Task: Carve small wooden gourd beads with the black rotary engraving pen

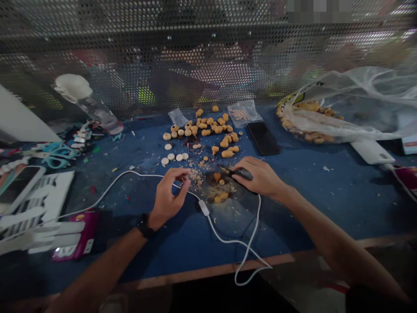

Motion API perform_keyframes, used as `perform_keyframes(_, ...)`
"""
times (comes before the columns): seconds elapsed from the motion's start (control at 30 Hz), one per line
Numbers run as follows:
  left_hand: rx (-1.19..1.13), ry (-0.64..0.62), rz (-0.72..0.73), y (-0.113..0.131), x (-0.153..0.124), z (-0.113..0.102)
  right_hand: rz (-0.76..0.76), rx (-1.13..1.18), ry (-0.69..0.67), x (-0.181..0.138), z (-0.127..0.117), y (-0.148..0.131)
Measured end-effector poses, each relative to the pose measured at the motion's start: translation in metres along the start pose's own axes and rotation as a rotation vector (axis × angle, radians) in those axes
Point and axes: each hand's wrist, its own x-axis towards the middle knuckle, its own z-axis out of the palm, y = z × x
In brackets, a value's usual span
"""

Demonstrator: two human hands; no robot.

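Observation:
My right hand (257, 176) is closed around a dark-handled tool (239, 174) with a thin tip that points left; its exact kind is unclear. Just below the tip lie a brown peanut-shaped piece (217, 176) and a small pale round piece (222, 182). Nearer me rests a tan peanut-shaped piece (221, 198) on dusty debris. To the left hovers my left hand (171, 193), a black band on its wrist, its fingers half curled and slightly apart with nothing visible between them. Crumbs (196, 175) lie beside its fingertips. Several more peanut-shaped pieces (216, 128) are spread behind.
White round pieces (172, 157) lie left of the peanut shapes. A black phone (263, 138), small plastic bags (244, 111) and a large clear bag (312, 117) are behind. A white cord with a switch (203, 208) loops over the front edge. Scissors (57, 152) and a bottle (104, 117) stand left.

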Motion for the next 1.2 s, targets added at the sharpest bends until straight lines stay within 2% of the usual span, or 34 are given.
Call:
perform_keyframes(0.17, 0.017, -0.010, 0.001, 0.001, 0.002, -0.001, 0.040, -0.150, -0.060, -0.013, 0.003, 0.002)
perform_keyframes(0.3, 0.044, -0.030, 0.031, 0.003, 0.001, -0.001, 0.023, -0.227, -0.036, -0.015, 0.007, -0.005)
perform_keyframes(0.6, 0.115, -0.106, 0.190, 0.007, -0.008, 0.004, -0.285, -0.287, 0.130, -0.017, 0.006, -0.031)
perform_keyframes(0.77, 0.178, -0.139, 0.250, 0.008, -0.012, 0.005, -0.435, -0.272, 0.152, -0.017, 0.009, -0.043)
perform_keyframes(0.93, 0.133, -0.159, 0.306, 0.016, -0.009, 0.002, -0.464, -0.284, 0.136, -0.019, 0.016, -0.051)
perform_keyframes(1.2, 0.090, -0.178, 0.261, 0.028, -0.008, 0.000, -0.553, -0.335, 0.106, -0.024, 0.014, -0.067)
